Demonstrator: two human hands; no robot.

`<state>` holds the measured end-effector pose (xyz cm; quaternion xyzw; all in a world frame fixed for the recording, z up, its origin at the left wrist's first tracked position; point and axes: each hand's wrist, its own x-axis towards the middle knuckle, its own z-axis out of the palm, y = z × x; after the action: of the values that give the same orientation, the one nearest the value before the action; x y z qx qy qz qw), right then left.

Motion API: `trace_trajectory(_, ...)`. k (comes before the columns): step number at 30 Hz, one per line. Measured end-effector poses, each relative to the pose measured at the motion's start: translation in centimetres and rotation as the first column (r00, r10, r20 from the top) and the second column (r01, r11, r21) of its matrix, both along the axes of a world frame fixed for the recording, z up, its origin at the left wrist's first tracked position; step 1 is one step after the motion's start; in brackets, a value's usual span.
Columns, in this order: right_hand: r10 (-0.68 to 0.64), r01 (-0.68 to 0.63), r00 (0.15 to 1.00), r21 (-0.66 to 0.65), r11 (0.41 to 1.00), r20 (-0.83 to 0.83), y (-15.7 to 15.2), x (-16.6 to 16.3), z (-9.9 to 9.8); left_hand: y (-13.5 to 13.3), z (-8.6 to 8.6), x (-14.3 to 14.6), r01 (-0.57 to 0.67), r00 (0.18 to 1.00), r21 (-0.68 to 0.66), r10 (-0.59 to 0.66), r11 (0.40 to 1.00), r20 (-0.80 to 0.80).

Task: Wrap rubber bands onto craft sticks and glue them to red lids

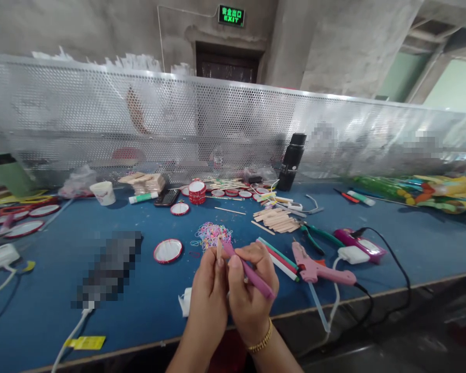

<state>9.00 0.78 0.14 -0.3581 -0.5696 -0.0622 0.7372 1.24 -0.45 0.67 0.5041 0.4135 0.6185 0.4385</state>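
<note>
My left hand (207, 295) pinches a short wooden stick (219, 249) upright between thumb and fingers. Close beside it, my right hand (252, 290) grips a purple pen-like tool (252, 274) whose tip touches the stick. Both hands hover over the near edge of the blue table (147, 305). Just beyond them lies a heap of small coloured rubber bands (213, 234). A gold bracelet (261, 342) circles my right wrist.
A pink glue gun (318, 269) with cable lies right of my hands, next to coloured sticks (281, 258), green pliers (318, 234) and a pile of wooden sticks (277, 218). Red-rimmed lids (168, 250), a black bottle (291, 161) and a perforated metal screen (217, 129) stand behind.
</note>
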Motion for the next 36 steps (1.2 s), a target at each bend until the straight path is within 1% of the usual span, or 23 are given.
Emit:
trace_trajectory(9, -0.012, 0.012, 1.0, -0.015, 1.0, 0.027, 0.22, -0.23, -0.35, 0.06, 0.07, -0.17, -0.05, 0.999, 0.02, 0.05, 0.999, -0.013)
trace_trajectory(11, -0.023, 0.023, 1.0, -0.018, 1.0, 0.003, 0.27, -0.24, -0.43, 0.07, -0.05, -0.19, -0.045, 0.999, 0.008, 0.045, 0.999, -0.027)
trace_trajectory(14, -0.02, 0.02, 0.999, 0.012, 1.0, -0.028, 0.22, -0.26, -0.53, 0.13, -0.26, -0.18, -0.025, 1.0, -0.006, 0.025, 1.0, -0.01)
trace_trajectory(18, 0.023, -0.023, 1.0, 0.012, 1.0, 0.011, 0.13, -0.34, -0.52, 0.22, -0.27, -0.21, -0.04, 0.999, 0.004, 0.04, 0.999, 0.021)
trace_trajectory(23, 0.022, -0.022, 1.0, 0.0, 1.0, 0.014, 0.25, -0.35, -0.31, 0.24, -0.02, -0.23, -0.027, 1.0, 0.021, 0.027, 0.999, 0.01)
trace_trajectory(28, 0.035, -0.034, 0.999, -0.023, 0.999, 0.018, 0.2, -0.29, -0.38, 0.33, -0.14, -0.13, -0.023, 1.0, 0.035, 0.023, 0.999, -0.007)
trace_trajectory(36, -0.002, 0.002, 1.0, -0.009, 1.0, -0.004, 0.3, -0.39, -0.86, 0.31, -0.16, -0.11, -0.022, 0.999, 0.0, 0.022, 1.0, -0.029)
